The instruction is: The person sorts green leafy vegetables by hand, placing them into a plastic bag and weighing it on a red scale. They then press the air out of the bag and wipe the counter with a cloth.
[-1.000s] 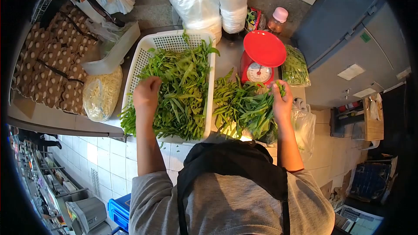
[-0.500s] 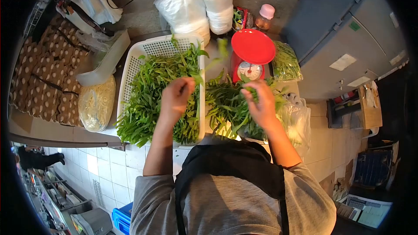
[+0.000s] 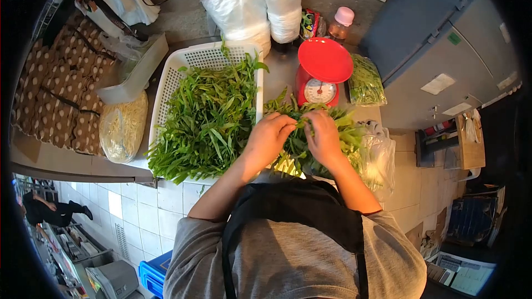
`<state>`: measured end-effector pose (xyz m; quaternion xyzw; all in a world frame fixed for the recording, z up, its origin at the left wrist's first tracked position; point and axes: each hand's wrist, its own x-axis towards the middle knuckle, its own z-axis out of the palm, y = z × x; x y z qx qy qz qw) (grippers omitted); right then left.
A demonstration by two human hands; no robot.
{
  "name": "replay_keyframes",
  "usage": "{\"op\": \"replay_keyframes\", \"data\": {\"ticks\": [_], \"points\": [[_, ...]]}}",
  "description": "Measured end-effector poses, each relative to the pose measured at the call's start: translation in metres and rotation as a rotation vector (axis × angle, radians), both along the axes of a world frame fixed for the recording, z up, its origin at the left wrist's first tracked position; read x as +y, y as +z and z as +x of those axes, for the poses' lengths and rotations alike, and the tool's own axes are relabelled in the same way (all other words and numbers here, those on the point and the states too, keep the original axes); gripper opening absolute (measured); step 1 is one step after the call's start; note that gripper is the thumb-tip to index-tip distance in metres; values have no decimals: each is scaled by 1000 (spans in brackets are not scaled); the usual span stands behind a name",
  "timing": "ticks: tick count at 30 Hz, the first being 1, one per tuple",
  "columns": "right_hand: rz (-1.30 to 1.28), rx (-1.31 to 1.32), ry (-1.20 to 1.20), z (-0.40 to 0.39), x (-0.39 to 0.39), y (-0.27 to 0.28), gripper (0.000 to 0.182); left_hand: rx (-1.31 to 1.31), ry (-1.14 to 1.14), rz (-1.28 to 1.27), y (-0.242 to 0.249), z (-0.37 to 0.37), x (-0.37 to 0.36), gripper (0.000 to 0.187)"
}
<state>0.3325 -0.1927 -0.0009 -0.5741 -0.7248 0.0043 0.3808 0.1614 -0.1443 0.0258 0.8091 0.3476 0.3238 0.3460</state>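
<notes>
My left hand (image 3: 271,137) and my right hand (image 3: 323,135) are close together over a loose pile of leafy greens (image 3: 291,149) on the counter. Each has its fingertips pinched on long-leaved green stems, and the exact piece between them is partly covered by the fingers. To the left, a white perforated plastic basket (image 3: 259,86) is heaped with the same kind of cut greens (image 3: 208,116). Just beyond my hands stands a red dial scale (image 3: 320,89) with a round red pan (image 3: 325,61).
Bagged greens (image 3: 366,80) lie right of the scale. White plastic bags (image 3: 238,8) and a pink-capped bottle (image 3: 341,22) stand at the wall. Egg trays (image 3: 61,88) and a bag of pale strands (image 3: 124,127) are on the left. A grey cabinet (image 3: 443,50) borders the right.
My left hand has moved right, from over the basket's edge to the loose pile, meeting my right hand. My right hand has shifted slightly left. The blurred green sprig above the counter is gone from there.
</notes>
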Motion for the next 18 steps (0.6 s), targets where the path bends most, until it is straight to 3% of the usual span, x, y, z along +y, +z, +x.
{"op": "replay_keyframes", "data": {"ticks": [4,5,9,14,16,18], "points": [[-187,611,-322,25,13,-35,17,43,23,87,-12,5,-9,10],[-178,625,-310,36,14,-35,16,183,-2,17,-15,2,-10,20],[-116,631,-299,60,11,-25,15,145,77,128,-39,-9,-10,51],[-140,629,-330,65,7,-29,16,226,379,183,-29,-78,36,19],[-126,612,-317,66,7,-32,17,534,583,268,-36,-109,50,16],[-117,598,-302,64,8,-31,17,680,604,174,-46,-133,48,15]]}}
